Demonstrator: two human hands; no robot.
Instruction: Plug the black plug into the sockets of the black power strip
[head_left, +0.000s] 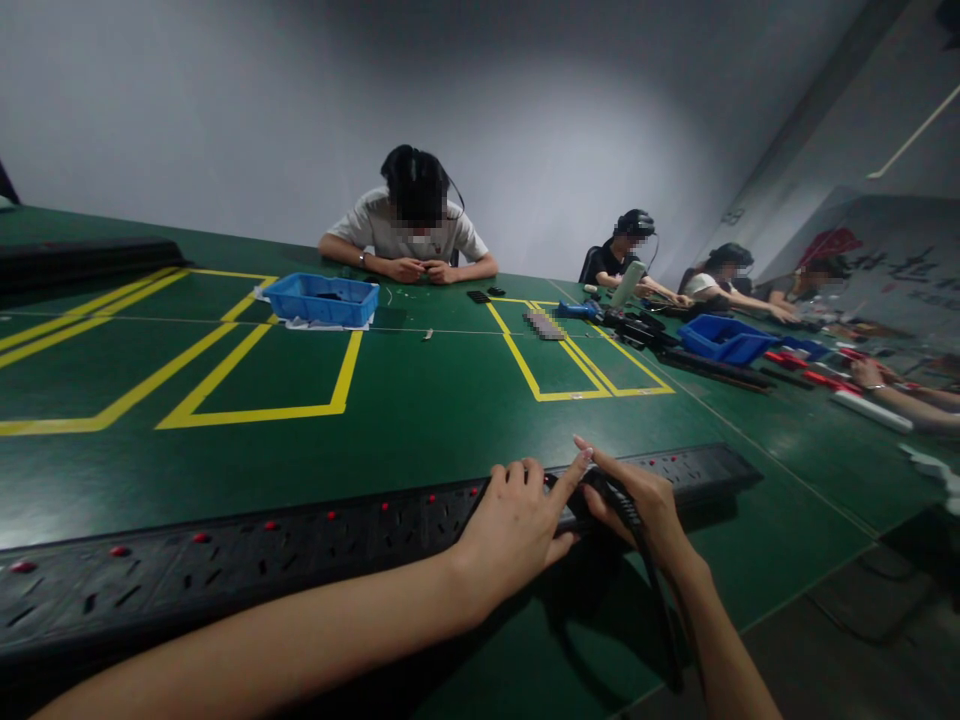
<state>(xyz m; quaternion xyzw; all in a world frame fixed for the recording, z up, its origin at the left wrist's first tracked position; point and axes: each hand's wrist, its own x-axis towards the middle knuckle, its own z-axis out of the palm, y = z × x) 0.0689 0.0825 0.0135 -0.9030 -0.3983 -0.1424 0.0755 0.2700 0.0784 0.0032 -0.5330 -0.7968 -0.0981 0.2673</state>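
Note:
A long black power strip [225,560] with red switches lies across the near edge of the green table [420,400]. My left hand [517,525] rests on the strip, its forefinger stretched out and the other fingers curled on the sockets. My right hand [637,500] is closed round a black plug [600,487] at the strip, and its black cable [652,590] runs back along my wrist.
A person sits across the table behind a blue bin [322,298]. More people work along the right side among another blue bin [724,338], tools and a grey part [544,324]. Yellow lines mark the table. The table's edge drops off at the lower right.

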